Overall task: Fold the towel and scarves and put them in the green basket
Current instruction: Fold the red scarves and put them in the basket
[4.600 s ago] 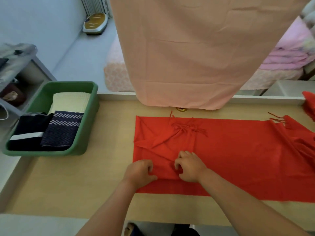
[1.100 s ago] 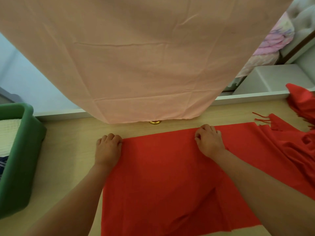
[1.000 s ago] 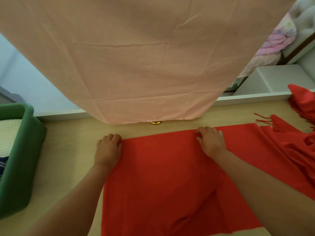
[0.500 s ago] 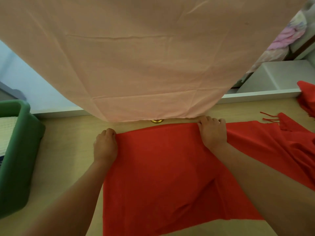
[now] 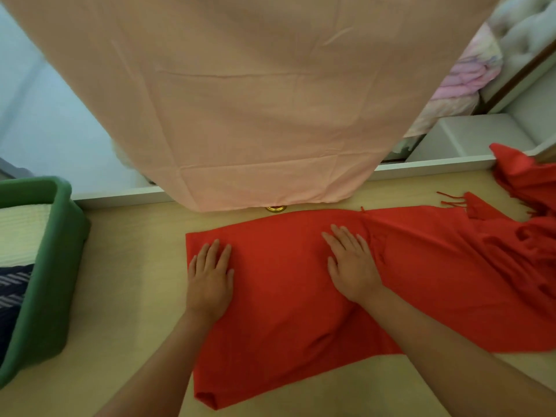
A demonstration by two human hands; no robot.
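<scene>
I see the red scarf (image 5: 285, 320) lying on the counter (image 5: 129, 266). Its left end is doubled over and mostly smooth, with a few creases near the front edge. My left hand (image 5: 210, 275) rests flat, fingers straight, just inside the scarf's left edge. My right hand (image 5: 352, 266) lies flat mid-fold, well apart from it. To the right the scarf bunches, its fringe (image 5: 451, 200) loose. The green basket (image 5: 51, 266) stands left, holding folded cloths (image 5: 21, 230).
</scene>
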